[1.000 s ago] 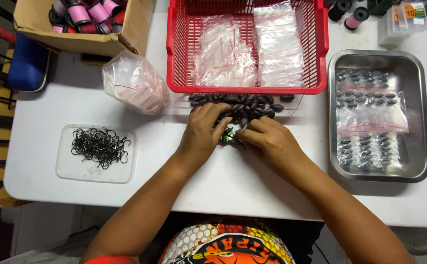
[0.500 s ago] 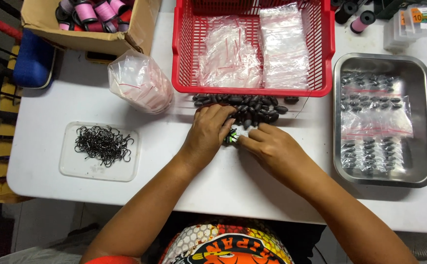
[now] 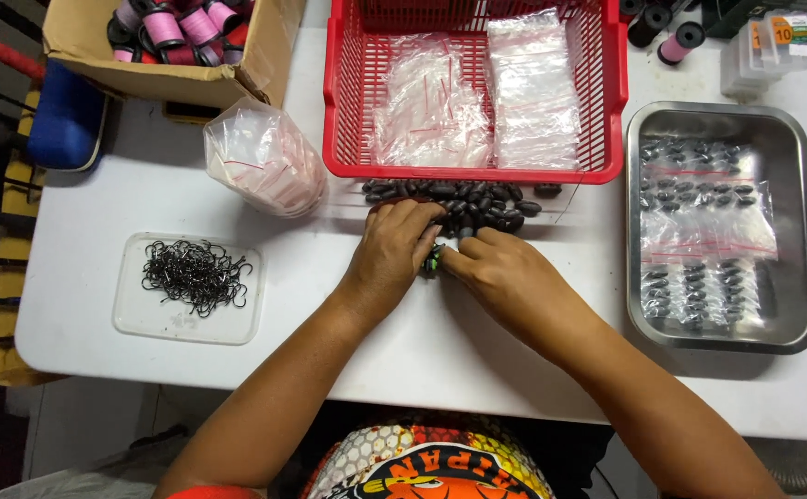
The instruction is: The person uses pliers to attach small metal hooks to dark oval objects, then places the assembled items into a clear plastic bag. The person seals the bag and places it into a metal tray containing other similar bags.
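A white worktop (image 3: 477, 342) carried everything you had out. Your left hand (image 3: 389, 249) and right hand (image 3: 505, 273) met near the middle of it, fingertips together on a small green-and-black piece (image 3: 433, 260) pinched between them; how tightly each grip closed on it could not be told. Just beyond your fingers lay a heap of dark oval weights (image 3: 463, 200), touching the front wall of a red plastic basket (image 3: 477, 171) that stood at the far edge and held clear zip bags (image 3: 477, 102). Towards the right edge sat a metal tray (image 3: 796, 305) with filled bags of the same dark pieces (image 3: 703, 231). Towards the left edge a clear shallow lid (image 3: 237, 323) held a tangle of black hooks (image 3: 191, 273), and beyond it stood a bundle of empty bags (image 3: 265, 157). At the far left corner a cardboard box (image 3: 145, 74) held pink spools (image 3: 182, 18).
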